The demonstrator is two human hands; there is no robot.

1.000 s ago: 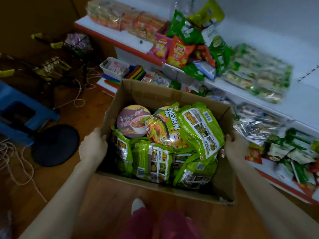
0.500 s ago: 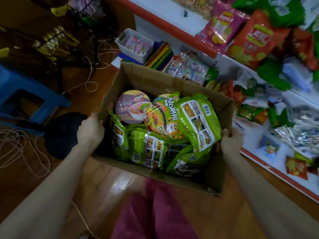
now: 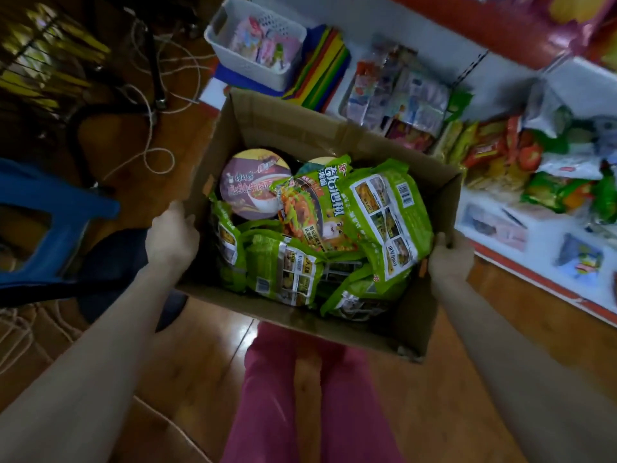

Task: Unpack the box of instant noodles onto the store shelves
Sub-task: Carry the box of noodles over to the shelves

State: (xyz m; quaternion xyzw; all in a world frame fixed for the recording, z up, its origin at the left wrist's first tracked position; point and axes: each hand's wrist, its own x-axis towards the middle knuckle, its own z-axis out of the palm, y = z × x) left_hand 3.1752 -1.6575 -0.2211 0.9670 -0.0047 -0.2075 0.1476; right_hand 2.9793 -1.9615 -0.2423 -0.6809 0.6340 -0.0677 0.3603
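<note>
An open cardboard box (image 3: pixel 300 128) is held low over the wooden floor, in front of my legs. It is packed with several green instant noodle packets (image 3: pixel 384 208) and a purple-lidded noodle cup (image 3: pixel 250 185) at its far left. My left hand (image 3: pixel 172 237) grips the box's left wall. The right wall is gripped by my right hand (image 3: pixel 449 257). The white bottom shelf (image 3: pixel 534 225) with a red front edge runs along the right, right beside the box.
Snack packets (image 3: pixel 494 155) and wrapped goods crowd the shelf. A white basket (image 3: pixel 253 41) and coloured folders (image 3: pixel 320 71) lie beyond the box. A blue stool (image 3: pixel 56 212), a dark round base (image 3: pixel 110 262) and loose white cord (image 3: pixel 157 128) are on the floor at left.
The box has come down toward the floor next to the bottom shelf, and my view has tipped downward. Both hands keep their hold on the box walls.
</note>
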